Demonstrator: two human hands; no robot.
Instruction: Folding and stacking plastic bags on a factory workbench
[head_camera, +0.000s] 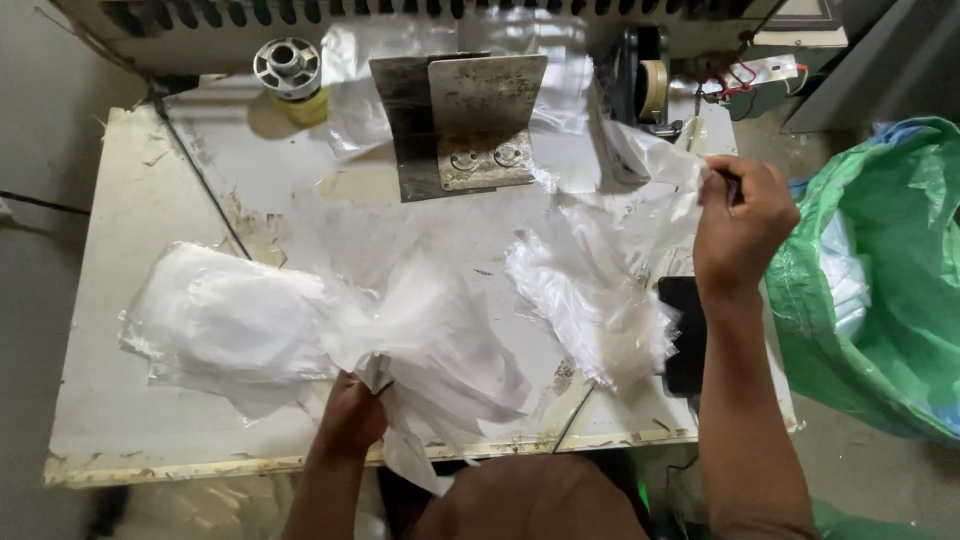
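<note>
Worn white worktable (120, 300) on grey concrete floor (20, 300).

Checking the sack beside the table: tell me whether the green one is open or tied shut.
Open. The green sack gapes at the top beside the table, and white material shows inside its mouth.

Single head-worn view, looking steeply down, close over worn white table (120, 400); machine (200, 20) along frame top, green sack (880, 330) at right edge.

Two hands (745, 215), one green sack (880, 300), one metal bracket (470, 120), one spool (287, 68).
</note>
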